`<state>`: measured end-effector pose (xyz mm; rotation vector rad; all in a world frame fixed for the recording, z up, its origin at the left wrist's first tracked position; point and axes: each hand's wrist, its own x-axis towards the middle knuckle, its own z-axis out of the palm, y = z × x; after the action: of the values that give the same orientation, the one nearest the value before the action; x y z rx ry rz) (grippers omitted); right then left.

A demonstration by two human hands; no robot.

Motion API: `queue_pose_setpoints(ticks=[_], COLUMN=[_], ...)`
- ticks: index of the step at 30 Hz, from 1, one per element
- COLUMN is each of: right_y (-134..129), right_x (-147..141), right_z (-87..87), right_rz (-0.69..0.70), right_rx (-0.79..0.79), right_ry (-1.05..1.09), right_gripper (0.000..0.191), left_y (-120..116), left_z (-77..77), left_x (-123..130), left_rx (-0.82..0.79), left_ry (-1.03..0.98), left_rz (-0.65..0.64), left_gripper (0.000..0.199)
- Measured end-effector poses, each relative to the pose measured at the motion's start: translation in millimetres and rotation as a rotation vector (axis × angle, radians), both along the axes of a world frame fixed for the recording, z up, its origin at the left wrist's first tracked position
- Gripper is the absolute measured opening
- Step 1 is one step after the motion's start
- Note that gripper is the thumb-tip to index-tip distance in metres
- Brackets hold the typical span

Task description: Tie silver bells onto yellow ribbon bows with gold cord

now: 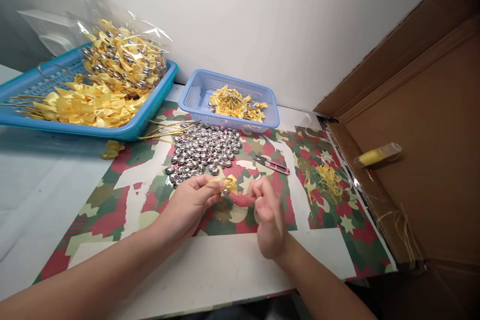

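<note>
My left hand (200, 194) pinches a yellow ribbon bow (231, 184) between thumb and fingers. A shiny silver bead (224, 192) sits against the bow's lower edge at the fingertips. Just to the right, apart from the bow, my right hand (268, 212) is closed with its fingers curled and thumb pressed in. Whatever it may hold is too fine to make out. Behind my left hand lies a heap of silver beads (204, 147), with gold-coloured ties (168, 132) at its left side. Thread snips (273, 164) with pink handles rest beyond my right hand.
A large blue basket (131, 132) at the left holds yellow bows and a clear bag (123, 55) filled with more. A smaller blue basket (191, 105) contains yellow bows. Yellow thread scraps (328, 180) lie at right, beside a cardboard wall (423, 125) carrying a yellow tube (378, 155).
</note>
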<state>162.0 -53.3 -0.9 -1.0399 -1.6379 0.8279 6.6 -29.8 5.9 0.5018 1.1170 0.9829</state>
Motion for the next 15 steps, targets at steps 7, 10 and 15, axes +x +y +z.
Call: queue_pose_setpoints(ticks=[7, 10, 15], right_y=[1.1, 2.3, 2.3], right_x=[-2.3, -4.4, -3.9], right_z=[5.6, 6.7, 4.2], right_rz=[0.006, -0.019, -0.062], right_rx=[-0.068, -0.029, 0.04], right_ry=[-0.167, -0.195, -0.264], right_gripper=[0.024, 0.021, 0.02], left_y=[1.3, 0.9, 0.6], left_z=[3.5, 3.4, 1.1], left_x=[0.9, 0.1, -2.6], left_rx=[-0.048, -0.048, -0.022], left_ry=[-0.063, -0.081, -0.104], left_rz=[-0.017, -0.026, -0.042], left_gripper=[0.016, 0.015, 0.017])
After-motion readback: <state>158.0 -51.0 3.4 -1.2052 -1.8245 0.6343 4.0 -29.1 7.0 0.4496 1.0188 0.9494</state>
